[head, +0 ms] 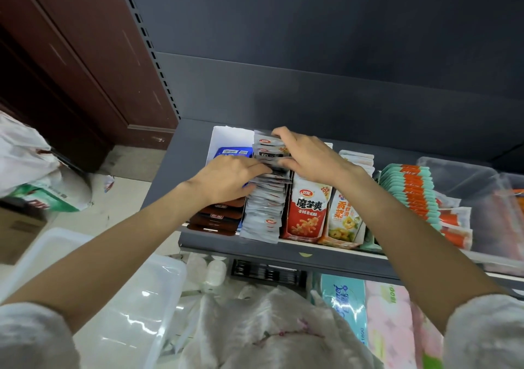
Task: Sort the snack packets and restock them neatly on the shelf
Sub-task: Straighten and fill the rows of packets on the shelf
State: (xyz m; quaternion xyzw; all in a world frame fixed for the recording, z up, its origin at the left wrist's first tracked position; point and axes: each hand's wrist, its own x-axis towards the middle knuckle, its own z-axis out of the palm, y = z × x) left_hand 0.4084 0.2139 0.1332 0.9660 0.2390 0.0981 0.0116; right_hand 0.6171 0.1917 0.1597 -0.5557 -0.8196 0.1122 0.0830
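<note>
Where hands (226, 180) meet, grey packets (265, 207) (upright) crowd.

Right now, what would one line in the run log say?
left hand: holds silver packets | right hand: grips same row's back end | place: shelf, beside red packet | step: straightening row

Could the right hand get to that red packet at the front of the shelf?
Probably yes. The red packet stands at the open shelf front, just below the right hand, which now grips the silver packets; nothing covers it.
</note>
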